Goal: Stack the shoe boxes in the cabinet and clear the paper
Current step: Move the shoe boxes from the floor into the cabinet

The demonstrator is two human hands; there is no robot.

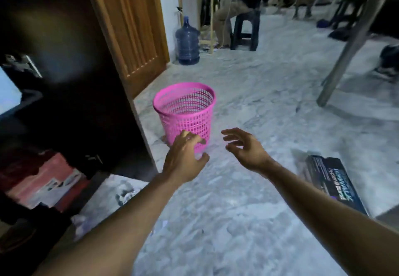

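A pink mesh basket [185, 111] stands on the marble floor just beyond both hands. My left hand [185, 157] hovers in front of its lower wall with loosely curled fingers, holding nothing. My right hand [244, 148] is spread open to the right of the basket, also empty. A dark shoe box [332, 180] with printed lettering lies on the floor at the right. Inside the dark cabinet [71, 102] at the left, a red and white shoe box [45, 180] sits low down. Crumpled paper [125, 193] lies on the floor by the cabinet's corner.
A wooden door [133, 27] stands open behind the cabinet. A blue water jug [187, 42] is by the wall. A seated person [237, 5] on a dark stool and a table leg [354, 38] are further back and right.
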